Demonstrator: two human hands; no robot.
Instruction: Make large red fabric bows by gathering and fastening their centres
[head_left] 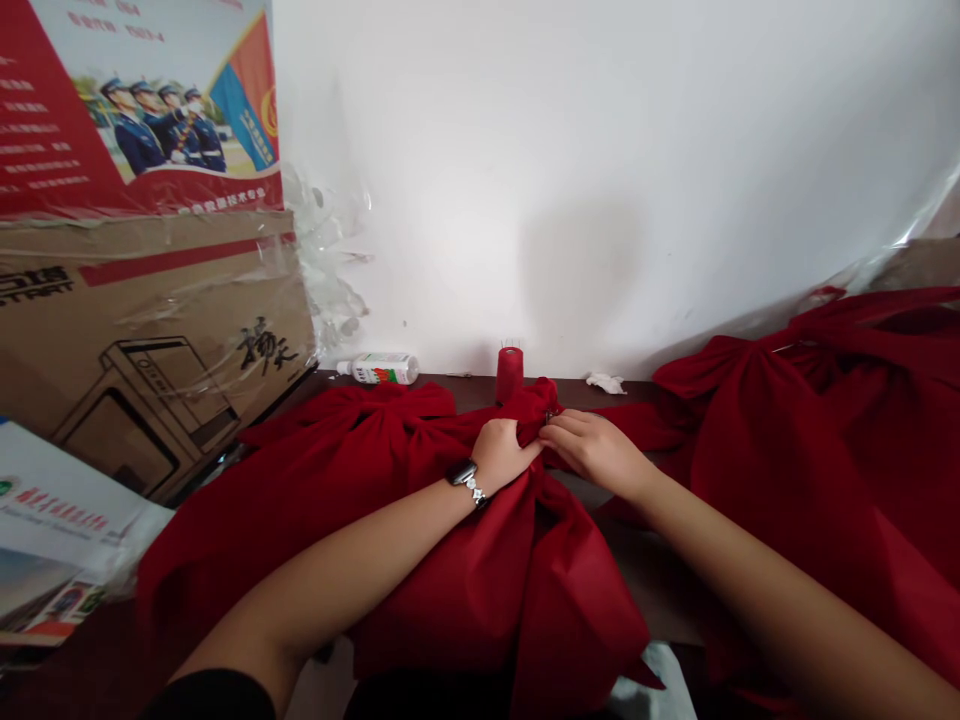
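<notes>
My left hand (501, 452) grips a gathered fold of red non-woven fabric (480, 580), and a black-strapped wristwatch (466, 482) sits on that wrist. My right hand (596, 450) comes in from the right, its fingers pressed onto the same bunched fabric close to my left hand. A small glint of metal shows at my right fingertips, too small to name. The fabric is pinched into a bow-like shape, with wide lobes spreading to both sides. Just beyond my hands stands a red thread spool (509, 374), upright with thin pins at its top.
Finished red fabric bows (810, 450) lie heaped at the right. A dark table edge (480, 392) runs along a white wall, holding a white bottle (380, 368) and a crumpled tissue (606, 383). A cardboard box (142, 340) and printed poster (135, 100) lean at the left.
</notes>
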